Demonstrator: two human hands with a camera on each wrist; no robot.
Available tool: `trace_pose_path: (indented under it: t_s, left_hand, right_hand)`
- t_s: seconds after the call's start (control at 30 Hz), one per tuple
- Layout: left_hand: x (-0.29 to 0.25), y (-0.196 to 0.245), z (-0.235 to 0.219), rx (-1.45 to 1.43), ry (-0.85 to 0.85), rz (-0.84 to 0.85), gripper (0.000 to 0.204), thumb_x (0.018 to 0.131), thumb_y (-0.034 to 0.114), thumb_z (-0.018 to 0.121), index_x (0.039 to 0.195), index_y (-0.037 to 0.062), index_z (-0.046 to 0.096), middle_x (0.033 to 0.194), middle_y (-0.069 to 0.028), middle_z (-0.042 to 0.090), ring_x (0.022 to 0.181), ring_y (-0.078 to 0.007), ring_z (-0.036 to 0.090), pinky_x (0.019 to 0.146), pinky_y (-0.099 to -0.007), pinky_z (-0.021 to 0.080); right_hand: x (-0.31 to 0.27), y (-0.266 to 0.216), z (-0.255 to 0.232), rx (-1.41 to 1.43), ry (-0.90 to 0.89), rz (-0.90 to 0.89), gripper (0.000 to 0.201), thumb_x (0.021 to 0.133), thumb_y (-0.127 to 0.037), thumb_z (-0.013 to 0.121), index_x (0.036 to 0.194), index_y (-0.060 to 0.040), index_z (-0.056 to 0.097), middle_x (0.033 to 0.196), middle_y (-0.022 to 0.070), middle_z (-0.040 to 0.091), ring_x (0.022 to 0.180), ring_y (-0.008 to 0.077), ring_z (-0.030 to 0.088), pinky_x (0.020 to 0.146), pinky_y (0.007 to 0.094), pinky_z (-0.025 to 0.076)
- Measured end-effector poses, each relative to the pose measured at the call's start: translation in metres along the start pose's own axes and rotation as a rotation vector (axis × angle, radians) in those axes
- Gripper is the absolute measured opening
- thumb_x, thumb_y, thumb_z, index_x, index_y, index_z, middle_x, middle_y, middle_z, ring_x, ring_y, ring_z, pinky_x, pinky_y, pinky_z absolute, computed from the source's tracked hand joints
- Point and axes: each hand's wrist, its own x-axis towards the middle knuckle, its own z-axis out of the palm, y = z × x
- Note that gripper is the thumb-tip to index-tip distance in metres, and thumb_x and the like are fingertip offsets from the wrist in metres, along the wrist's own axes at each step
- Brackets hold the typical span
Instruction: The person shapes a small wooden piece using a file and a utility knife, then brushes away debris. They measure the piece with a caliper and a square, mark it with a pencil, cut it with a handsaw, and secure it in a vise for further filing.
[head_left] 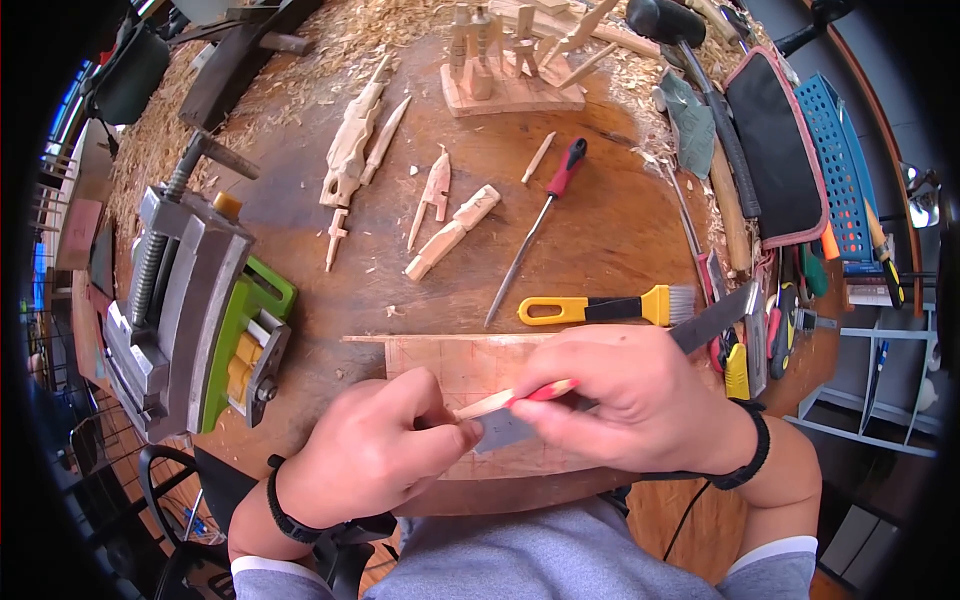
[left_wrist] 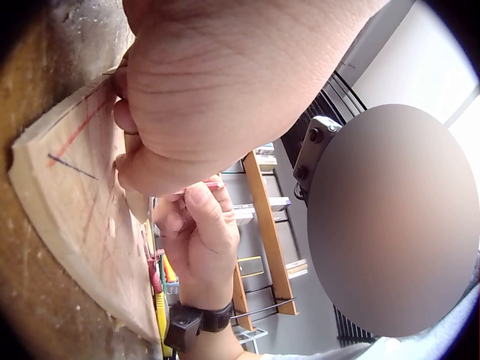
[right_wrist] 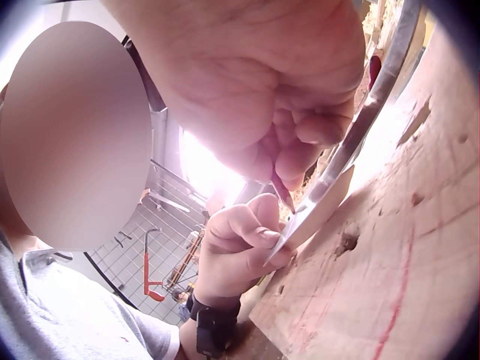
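Observation:
My left hand [head_left: 375, 450] pinches a small pale wood piece [head_left: 484, 405] between thumb and fingers, over a marked wooden board [head_left: 430, 357]. Curled round a red pencil [head_left: 553, 390], my right hand [head_left: 640, 400] holds its point at the piece's right end. In the right wrist view the pencil [right_wrist: 282, 192] slants down from the right hand [right_wrist: 277, 97] towards the fingers of the left hand [right_wrist: 236, 251]. A dark metal strip [head_left: 712, 318] passes beneath the right hand. The left wrist view shows red and dark lines on the board [left_wrist: 75, 180].
A vise [head_left: 180, 310] stands at the left. Beyond the board lie a yellow-handled brush [head_left: 600, 308], a red-handled screwdriver [head_left: 540, 215] and carved wood pieces [head_left: 455, 232]. A wooden stand [head_left: 510, 97] is farther back among shavings. Several tools and a black case [head_left: 775, 150] line the right.

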Motion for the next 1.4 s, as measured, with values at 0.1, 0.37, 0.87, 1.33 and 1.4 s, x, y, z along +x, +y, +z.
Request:
trace_pose_path:
  t_s: [0.1, 0.37, 0.87, 1.33, 1.4]
  left_hand:
    - [0.0, 0.001, 0.002, 0.01, 0.015, -0.03, 0.011, 0.073, 0.01, 0.08, 0.081, 0.0145, 0.074, 0.07, -0.0018, 0.054, 0.058, -0.0173, 0.058, 0.048, -0.0315, 0.044]
    - [-0.001, -0.001, -0.001, -0.039, 0.0, 0.006, 0.016, 0.075, 0.008, 0.073, 0.09, 0.0113, 0.071, 0.074, -0.0046, 0.049, 0.058, -0.0188, 0.056, 0.047, -0.0326, 0.046]
    - [-0.002, -0.001, 0.001, -0.005, 0.01, -0.031, 0.013, 0.073, 0.01, 0.08, 0.083, 0.0152, 0.075, 0.072, -0.0014, 0.054, 0.059, -0.0167, 0.058, 0.049, -0.0311, 0.045]
    - [0.0, -0.003, 0.0, -0.014, -0.002, 0.023, 0.015, 0.077, 0.008, 0.073, 0.091, 0.0118, 0.071, 0.075, -0.004, 0.051, 0.058, -0.0187, 0.057, 0.048, -0.0322, 0.047]
    - [0.0, -0.003, 0.0, -0.011, 0.005, 0.026, 0.015, 0.077, 0.009, 0.073, 0.091, 0.0117, 0.071, 0.075, -0.004, 0.051, 0.058, -0.0187, 0.057, 0.047, -0.0323, 0.047]
  right_hand:
    - [0.001, -0.001, 0.003, 0.046, -0.015, 0.014, 0.009, 0.087, -0.01, 0.068, 0.091, -0.0021, 0.065, 0.078, 0.0131, 0.065, 0.07, 0.0292, 0.065, 0.062, 0.0378, 0.051]
    - [-0.015, 0.003, -0.024, -0.087, 0.029, 0.136, 0.009, 0.083, -0.001, 0.071, 0.091, -0.0022, 0.069, 0.08, 0.0094, 0.07, 0.071, 0.0206, 0.068, 0.062, 0.0304, 0.052]
    - [-0.008, -0.001, -0.012, 0.033, 0.101, 0.035, 0.009, 0.087, -0.007, 0.07, 0.093, -0.002, 0.067, 0.075, 0.0108, 0.064, 0.066, 0.0242, 0.064, 0.059, 0.0336, 0.05]
    - [0.001, -0.002, 0.007, 0.098, -0.028, 0.014, 0.012, 0.084, -0.001, 0.073, 0.094, 0.0002, 0.067, 0.086, 0.0123, 0.07, 0.073, 0.0223, 0.069, 0.062, 0.0311, 0.053]
    - [0.001, -0.001, 0.009, 0.1, -0.026, 0.001, 0.012, 0.084, -0.002, 0.073, 0.094, 0.0004, 0.067, 0.087, 0.0126, 0.07, 0.073, 0.0223, 0.069, 0.061, 0.0308, 0.053]
